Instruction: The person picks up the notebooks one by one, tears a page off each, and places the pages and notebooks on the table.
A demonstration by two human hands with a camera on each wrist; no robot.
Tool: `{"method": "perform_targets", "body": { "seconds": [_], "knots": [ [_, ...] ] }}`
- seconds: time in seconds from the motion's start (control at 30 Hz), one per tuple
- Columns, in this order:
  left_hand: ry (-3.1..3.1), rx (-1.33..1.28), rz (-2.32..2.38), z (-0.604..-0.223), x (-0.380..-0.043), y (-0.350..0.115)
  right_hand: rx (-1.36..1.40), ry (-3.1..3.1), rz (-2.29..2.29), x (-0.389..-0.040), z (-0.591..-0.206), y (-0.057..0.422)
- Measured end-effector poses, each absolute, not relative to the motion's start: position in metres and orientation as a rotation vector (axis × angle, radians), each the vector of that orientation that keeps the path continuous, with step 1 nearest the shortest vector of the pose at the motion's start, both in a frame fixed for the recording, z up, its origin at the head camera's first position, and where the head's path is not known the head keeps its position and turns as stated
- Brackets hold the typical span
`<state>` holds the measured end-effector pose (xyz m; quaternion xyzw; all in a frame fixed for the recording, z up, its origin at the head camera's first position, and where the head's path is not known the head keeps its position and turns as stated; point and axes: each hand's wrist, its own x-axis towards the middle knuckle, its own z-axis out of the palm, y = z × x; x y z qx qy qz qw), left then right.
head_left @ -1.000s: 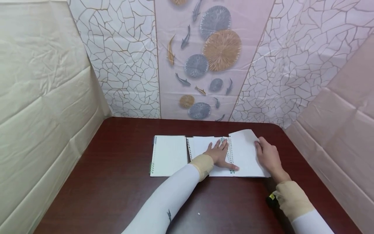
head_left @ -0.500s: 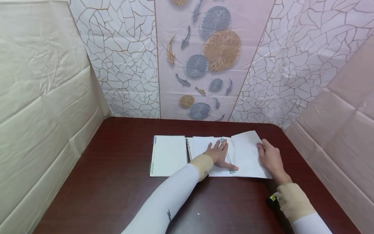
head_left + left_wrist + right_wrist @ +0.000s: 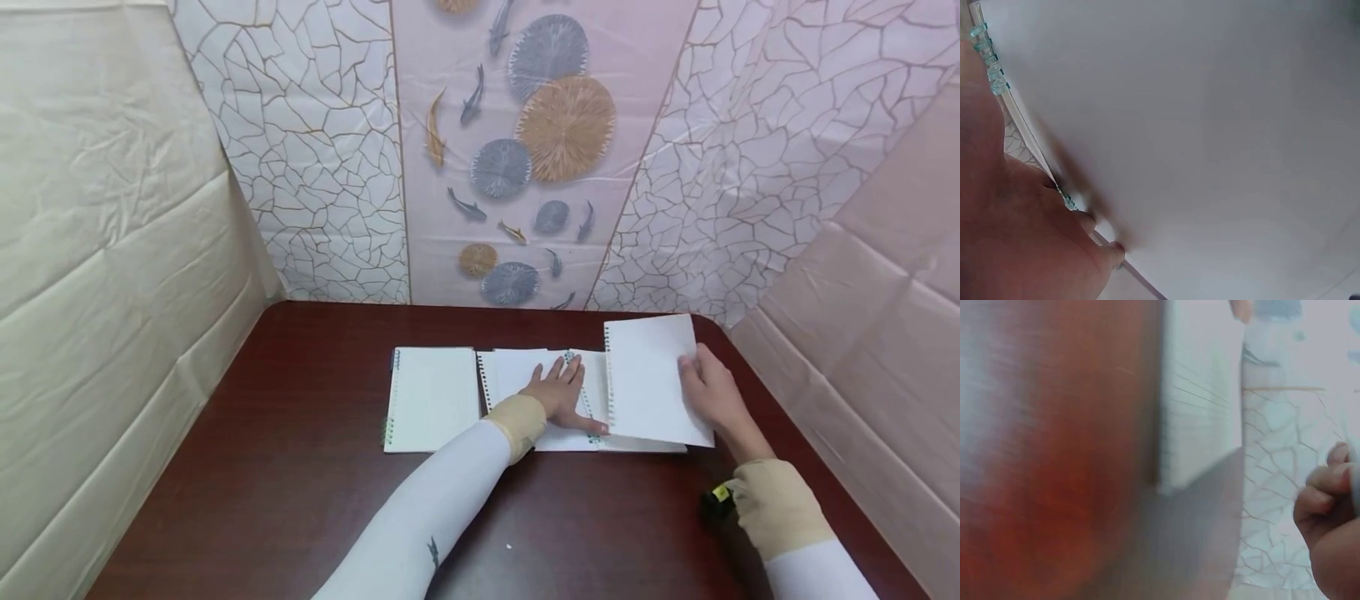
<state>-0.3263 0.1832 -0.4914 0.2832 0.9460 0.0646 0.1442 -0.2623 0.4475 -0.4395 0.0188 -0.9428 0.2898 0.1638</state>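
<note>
A loose white notebook page (image 3: 651, 379), its left edge lined with punched holes, is pinched at its right edge by my right hand (image 3: 714, 390). The page stands raised over the right half of an open spiral notebook (image 3: 592, 375), overlapping it. My left hand (image 3: 558, 397) lies with fingers spread across the notebook's middle, thumb toward the near end of the binding. In the left wrist view, teal binding rings (image 3: 996, 72) show beside that hand. The right wrist view has my right hand (image 3: 1329, 519) with curled fingers at the right border.
Left of the hands lies another open notebook (image 3: 435, 400) with blue and green rings. Between them is a white sheet with a dark-holed edge (image 3: 487, 379). A small white scrap (image 3: 509, 547) lies on the dark red table (image 3: 300, 467). Patterned cloth (image 3: 330, 167) hangs behind.
My right hand has moved right and up with the page, whose punched edge has come away from the binding. My left hand has stayed in place.
</note>
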Motion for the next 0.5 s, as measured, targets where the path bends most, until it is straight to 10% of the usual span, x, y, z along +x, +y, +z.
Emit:
{"method": "perform_targets", "body": {
  "seconds": [0.5],
  "knots": [
    [2.674,0.817,0.196,-0.504,-0.340,0.188,0.018,-2.744,1.080,-0.285,-0.393,0.488]
  ]
}}
